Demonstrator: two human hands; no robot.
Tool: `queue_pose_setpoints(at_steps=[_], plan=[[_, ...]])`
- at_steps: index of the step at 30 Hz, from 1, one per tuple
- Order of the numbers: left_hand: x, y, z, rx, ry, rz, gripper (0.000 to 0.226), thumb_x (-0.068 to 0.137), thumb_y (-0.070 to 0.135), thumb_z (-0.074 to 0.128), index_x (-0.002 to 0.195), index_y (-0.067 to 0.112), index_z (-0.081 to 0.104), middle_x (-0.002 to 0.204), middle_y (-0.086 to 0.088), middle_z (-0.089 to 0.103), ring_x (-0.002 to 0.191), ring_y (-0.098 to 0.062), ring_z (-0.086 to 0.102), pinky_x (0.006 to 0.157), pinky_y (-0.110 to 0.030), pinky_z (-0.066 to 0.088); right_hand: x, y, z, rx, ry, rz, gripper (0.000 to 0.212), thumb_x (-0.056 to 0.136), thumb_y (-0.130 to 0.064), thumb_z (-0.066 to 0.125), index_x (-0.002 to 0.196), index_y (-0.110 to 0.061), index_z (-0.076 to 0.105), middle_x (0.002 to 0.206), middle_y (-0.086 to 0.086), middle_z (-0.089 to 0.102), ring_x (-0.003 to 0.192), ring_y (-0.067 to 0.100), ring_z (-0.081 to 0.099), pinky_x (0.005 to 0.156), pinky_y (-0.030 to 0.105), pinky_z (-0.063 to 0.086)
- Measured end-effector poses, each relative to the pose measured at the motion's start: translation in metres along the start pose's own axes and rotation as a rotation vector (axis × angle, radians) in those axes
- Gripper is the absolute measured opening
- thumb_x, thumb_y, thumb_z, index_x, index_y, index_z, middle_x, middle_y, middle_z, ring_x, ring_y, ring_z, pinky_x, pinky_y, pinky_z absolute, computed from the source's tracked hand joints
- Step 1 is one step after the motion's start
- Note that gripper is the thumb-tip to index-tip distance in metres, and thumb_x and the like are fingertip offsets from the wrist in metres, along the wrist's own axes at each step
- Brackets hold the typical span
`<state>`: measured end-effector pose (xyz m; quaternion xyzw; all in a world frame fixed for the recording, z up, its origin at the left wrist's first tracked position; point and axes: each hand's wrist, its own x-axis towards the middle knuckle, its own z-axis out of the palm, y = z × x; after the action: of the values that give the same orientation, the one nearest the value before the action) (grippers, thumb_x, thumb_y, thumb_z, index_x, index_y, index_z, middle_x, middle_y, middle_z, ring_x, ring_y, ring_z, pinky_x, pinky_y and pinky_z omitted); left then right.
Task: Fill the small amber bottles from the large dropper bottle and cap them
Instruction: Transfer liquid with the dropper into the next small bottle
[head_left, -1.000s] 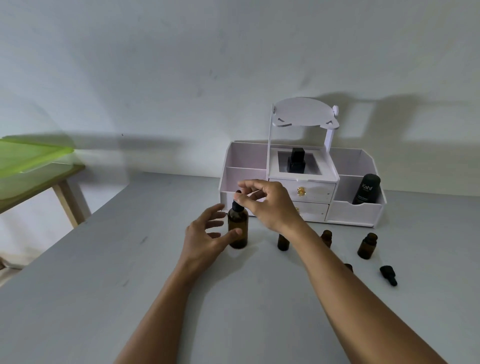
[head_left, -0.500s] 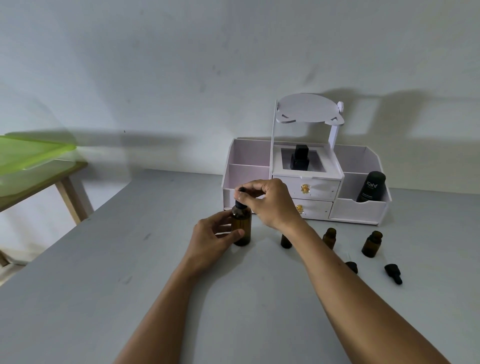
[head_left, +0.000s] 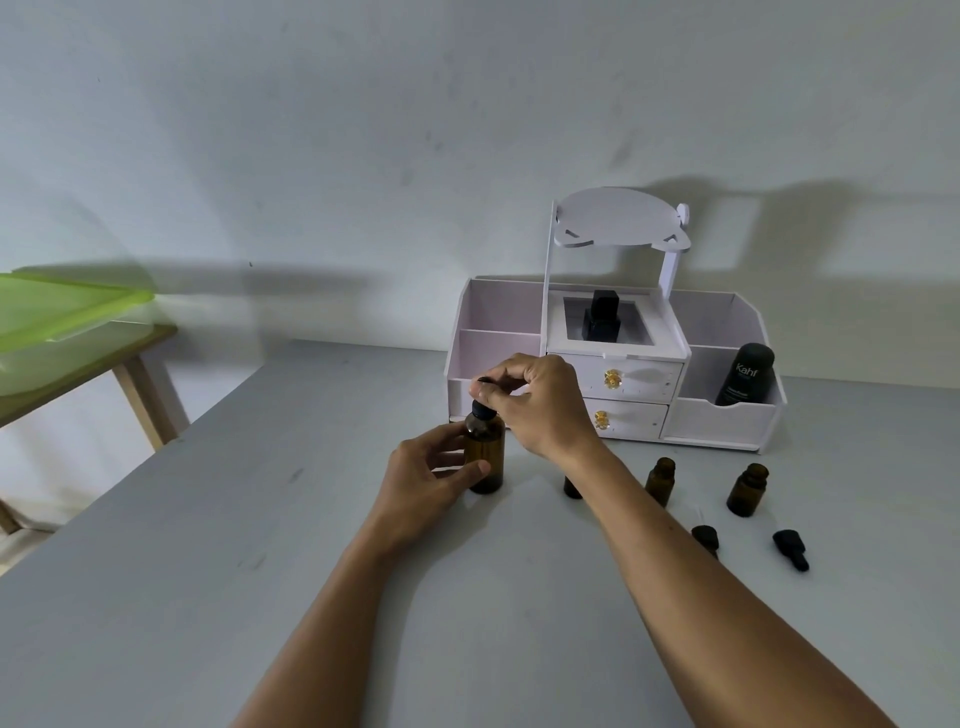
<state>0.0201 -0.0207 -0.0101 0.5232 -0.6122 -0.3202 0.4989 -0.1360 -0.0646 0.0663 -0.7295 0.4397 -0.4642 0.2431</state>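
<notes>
The large amber dropper bottle (head_left: 485, 452) stands upright on the grey table (head_left: 208, 545). My left hand (head_left: 431, 475) wraps around its body. My right hand (head_left: 535, 402) pinches its black dropper cap (head_left: 484, 400) from above. Three small open amber bottles stand to the right: one (head_left: 572, 488) partly hidden behind my right forearm, one (head_left: 661, 480) beside it, one (head_left: 747, 489) farther right. Two black dropper caps lie in front of them, one (head_left: 705, 538) by my forearm and one (head_left: 790, 549) at the right.
A white cosmetic organiser (head_left: 613, 364) with two drawers stands at the back against the wall, holding a black square bottle (head_left: 601, 317) and a black Kahf bottle (head_left: 745, 374). A wooden side table (head_left: 78, 374) with a green plastic lid (head_left: 62, 306) stands at the left.
My left hand closed around the large bottle's body, and my right hand's fingers settled onto the dropper cap.
</notes>
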Motion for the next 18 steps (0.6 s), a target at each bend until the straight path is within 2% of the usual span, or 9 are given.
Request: queue_pose_setpoints(at_steps=[4,7,14,16,18], plan=[[0.000,0.000,0.000,-0.009,0.005,-0.008,0.048,0.082,0.012,0.080,0.127,0.022,0.066,0.106,0.006,0.075,0.097,-0.004,0.072,0.085,-0.021,0.057,-0.002,-0.002,-0.004,0.018,-0.034,0.008,0.016,0.085,-0.023,0.076,0.097,-0.011,0.079,0.094,-0.001,0.077,0.084,0.009,0.070,0.070,0.004,0.049],[0.000,-0.001,0.001,-0.010,0.011,-0.012,0.047,0.082,0.011,0.080,0.125,0.024,0.066,0.105,0.007,0.076,0.095,-0.004,0.073,0.085,-0.022,0.058,-0.002,-0.003,-0.005,0.015,-0.050,0.003,0.015,0.086,-0.023,0.076,0.096,-0.013,0.079,0.094,0.000,0.078,0.085,0.010,0.071,0.075,0.012,0.053],[-0.001,0.002,0.001,-0.004,0.014,-0.010,0.046,0.082,0.012,0.080,0.122,0.028,0.067,0.105,0.008,0.075,0.096,-0.002,0.072,0.084,-0.018,0.056,0.007,-0.010,-0.012,0.066,-0.048,0.009,0.009,0.088,-0.027,0.074,0.091,-0.018,0.077,0.086,-0.001,0.077,0.081,0.012,0.073,0.071,0.021,0.058],[-0.002,0.002,0.001,-0.004,0.021,-0.015,0.046,0.082,0.011,0.079,0.123,0.027,0.067,0.106,0.007,0.075,0.096,-0.002,0.071,0.083,-0.016,0.055,0.010,-0.015,-0.015,0.059,-0.038,-0.010,0.011,0.088,-0.026,0.074,0.093,-0.017,0.077,0.086,-0.002,0.077,0.079,0.009,0.073,0.071,0.020,0.057],[-0.002,0.002,0.001,-0.002,0.023,-0.019,0.046,0.082,0.010,0.079,0.122,0.028,0.067,0.106,0.006,0.075,0.096,0.000,0.071,0.085,-0.018,0.057,0.012,-0.022,-0.020,0.098,-0.026,-0.035,0.011,0.088,-0.022,0.074,0.093,-0.013,0.077,0.082,-0.002,0.076,0.072,0.000,0.071,0.067,0.012,0.053]])
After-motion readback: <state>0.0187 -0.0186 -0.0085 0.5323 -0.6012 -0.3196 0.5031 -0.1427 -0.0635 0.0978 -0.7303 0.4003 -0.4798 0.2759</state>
